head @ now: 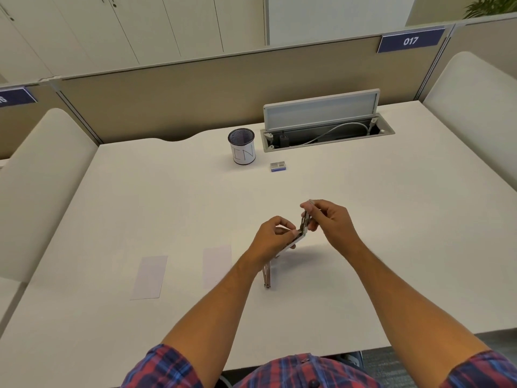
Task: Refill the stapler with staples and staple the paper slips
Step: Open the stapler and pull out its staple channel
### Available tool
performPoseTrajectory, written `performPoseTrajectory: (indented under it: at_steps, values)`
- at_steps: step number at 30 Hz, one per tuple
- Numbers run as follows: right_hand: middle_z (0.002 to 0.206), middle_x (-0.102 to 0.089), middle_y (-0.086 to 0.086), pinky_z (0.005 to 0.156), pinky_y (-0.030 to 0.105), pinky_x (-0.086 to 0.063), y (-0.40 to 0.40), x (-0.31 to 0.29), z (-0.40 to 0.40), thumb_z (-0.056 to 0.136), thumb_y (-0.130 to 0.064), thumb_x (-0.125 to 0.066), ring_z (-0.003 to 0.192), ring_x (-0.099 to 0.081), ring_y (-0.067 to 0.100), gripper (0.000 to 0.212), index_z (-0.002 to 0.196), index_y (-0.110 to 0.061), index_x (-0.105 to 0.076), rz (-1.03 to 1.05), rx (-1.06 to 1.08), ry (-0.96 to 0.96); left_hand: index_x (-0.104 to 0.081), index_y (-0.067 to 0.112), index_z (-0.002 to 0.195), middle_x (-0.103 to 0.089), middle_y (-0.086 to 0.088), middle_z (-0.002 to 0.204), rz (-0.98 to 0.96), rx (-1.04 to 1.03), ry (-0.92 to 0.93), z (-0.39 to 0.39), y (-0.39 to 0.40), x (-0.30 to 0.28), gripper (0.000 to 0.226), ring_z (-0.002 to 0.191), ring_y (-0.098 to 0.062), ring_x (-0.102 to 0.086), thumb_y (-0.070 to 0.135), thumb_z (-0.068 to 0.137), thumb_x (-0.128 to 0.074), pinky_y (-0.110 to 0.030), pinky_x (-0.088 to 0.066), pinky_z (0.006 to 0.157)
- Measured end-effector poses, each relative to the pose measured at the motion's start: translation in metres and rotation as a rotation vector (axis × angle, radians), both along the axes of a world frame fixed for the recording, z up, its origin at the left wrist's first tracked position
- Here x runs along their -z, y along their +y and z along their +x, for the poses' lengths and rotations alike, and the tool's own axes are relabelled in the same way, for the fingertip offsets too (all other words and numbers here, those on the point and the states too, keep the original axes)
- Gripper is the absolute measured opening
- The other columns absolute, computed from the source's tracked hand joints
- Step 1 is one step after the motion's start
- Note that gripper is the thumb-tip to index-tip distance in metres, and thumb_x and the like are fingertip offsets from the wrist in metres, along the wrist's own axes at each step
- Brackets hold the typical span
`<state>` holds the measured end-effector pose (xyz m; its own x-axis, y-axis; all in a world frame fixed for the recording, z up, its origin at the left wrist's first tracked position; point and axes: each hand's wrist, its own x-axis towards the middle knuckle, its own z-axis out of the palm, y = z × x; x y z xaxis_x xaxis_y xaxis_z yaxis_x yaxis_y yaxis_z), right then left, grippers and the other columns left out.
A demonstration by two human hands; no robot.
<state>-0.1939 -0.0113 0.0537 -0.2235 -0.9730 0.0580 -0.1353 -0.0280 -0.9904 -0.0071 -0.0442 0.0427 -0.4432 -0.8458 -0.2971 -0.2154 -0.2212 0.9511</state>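
Both grips closed on opened stapler point(291, 242): left hand point(272, 233) held base, right hand point(328, 218) pinched raised top arm. Two paper slips point(151, 277) lay left on table point(363, 219).

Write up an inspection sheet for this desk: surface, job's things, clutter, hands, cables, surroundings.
Surface: white desk, bare in most places.
Job's things: stapler swung open, held above the desk; two paper slips lying flat and apart; staple box near the back.
Clutter: mesh cup marked IN.
Hands: left hand grips the stapler's lower part; right hand pinches its raised upper part.
Cables: grey cable inside the open cable tray.
Surroundings: beige partition, sign 017.
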Motion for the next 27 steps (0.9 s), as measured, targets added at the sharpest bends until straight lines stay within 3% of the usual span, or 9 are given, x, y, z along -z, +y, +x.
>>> performPoseTrajectory:
  at_steps: [4, 7, 9, 14, 22, 24, 27]
  values:
    - [0.091, -0.074, -0.004, 0.062, 0.024, -0.054, 0.000, -0.008, 0.002, 0.099, -0.028, -0.065, 0.061, -0.065, 0.016, 0.020, 0.109, -0.015, -0.077, -0.034, -0.054, 0.130, -0.064, 0.010, 0.109, -0.078, -0.013, 0.100, 0.128, 0.003, 0.085, 0.001, -0.005, -0.002, 0.027, 0.083, -0.027, -0.075, 0.022, 0.089, -0.076, -0.029, -0.052, 0.066]
    - [0.092, -0.073, -0.004, 0.063, 0.024, -0.054, 0.001, -0.009, 0.003, 0.102, -0.026, -0.061, 0.063, -0.066, 0.018, 0.021, 0.113, -0.015, -0.076, -0.064, -0.069, 0.186, -0.065, 0.009, 0.120, -0.078, -0.010, 0.104, 0.211, 0.065, 0.085, 0.001, -0.007, -0.003, 0.029, 0.082, -0.021, -0.072, 0.019, 0.093, -0.068, -0.022, -0.049, 0.056]
    - [0.092, -0.073, 0.001, 0.064, 0.026, -0.054, 0.002, -0.009, 0.003, 0.104, -0.024, -0.058, 0.065, -0.065, 0.020, 0.022, 0.113, -0.014, -0.076, -0.064, -0.081, 0.140, -0.065, 0.007, 0.125, -0.078, -0.010, 0.105, 0.296, 0.099, 0.092, 0.000, -0.007, -0.004, 0.029, 0.076, -0.019, -0.070, 0.013, 0.097, -0.062, -0.019, -0.047, 0.051]
    - [0.096, -0.076, 0.012, 0.067, 0.037, -0.055, -0.002, -0.014, -0.001, 0.107, -0.023, -0.051, 0.068, -0.067, 0.026, 0.028, 0.114, -0.010, -0.075, 0.022, -0.053, -0.079, -0.066, 0.005, 0.121, -0.069, -0.011, 0.090, 0.419, -0.013, 0.246, -0.005, -0.005, -0.002, 0.023, 0.069, -0.020, -0.069, 0.003, 0.099, -0.058, -0.028, -0.055, 0.059]
    - [0.095, -0.078, 0.013, 0.062, 0.029, -0.056, -0.007, -0.022, -0.007, 0.106, -0.023, -0.051, 0.070, -0.070, 0.026, 0.030, 0.112, -0.009, -0.076, 0.010, -0.048, -0.132, -0.062, 0.000, 0.127, -0.067, -0.011, 0.092, 0.453, -0.010, 0.295, -0.009, -0.004, -0.008, 0.029, 0.067, -0.019, -0.057, 0.005, 0.098, -0.059, -0.027, -0.044, 0.053]
    - [0.093, -0.078, 0.010, 0.057, 0.028, -0.054, -0.007, -0.021, -0.006, 0.104, -0.021, -0.055, 0.064, -0.068, 0.025, 0.025, 0.112, -0.010, -0.076, -0.075, -0.012, -0.090, -0.063, 0.000, 0.126, -0.067, -0.011, 0.093, 0.463, -0.001, 0.324, -0.010, -0.005, -0.009, 0.028, 0.066, -0.018, -0.055, 0.004, 0.099, -0.057, -0.026, -0.043, 0.052]
    - [0.089, -0.077, -0.002, 0.051, 0.025, -0.048, -0.009, -0.021, -0.003, 0.100, -0.016, -0.062, 0.054, -0.064, 0.019, 0.016, 0.101, -0.016, -0.078, -0.081, 0.010, 0.156, -0.063, 0.002, 0.126, -0.068, -0.013, 0.097, 0.472, 0.023, 0.278, -0.013, -0.004, -0.009, 0.029, 0.063, -0.016, -0.054, 0.005, 0.100, -0.053, -0.025, -0.042, 0.052]
